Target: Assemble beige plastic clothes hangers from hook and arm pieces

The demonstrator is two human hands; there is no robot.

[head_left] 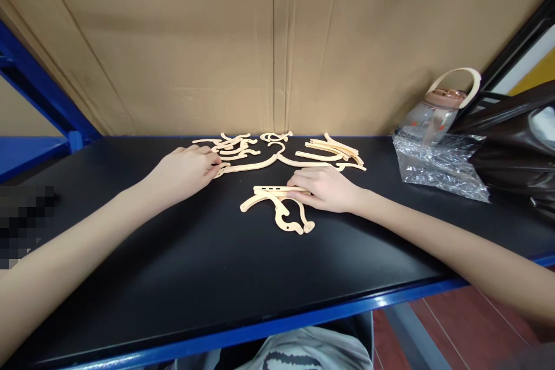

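Note:
A cream plastic clothes hanger [254, 167] lies spread out on the black tabletop [208, 277], its hook pointing to the back. My left hand [188, 169] has its fingers bent and pinched together at the hanger's left end; the fingertips are partly hidden. Closer to me, my right hand [325, 188] grips a slotted cream bar [271, 189] between thumb and fingers. Under and in front of this bar lie curved cream hanger pieces [284, 219], one with a hook shape and a small hole. I cannot tell whether they are joined to the bar.
Loose hook pieces [238, 144] are heaped at the back left, a few small parts [276, 137] at the back middle, and curved arm pieces [332, 149] at the back right. A handled bottle [444, 107], crinkled clear plastic [437, 167] and a dark bag [515, 139] stand right. Cardboard [186, 46] walls the back.

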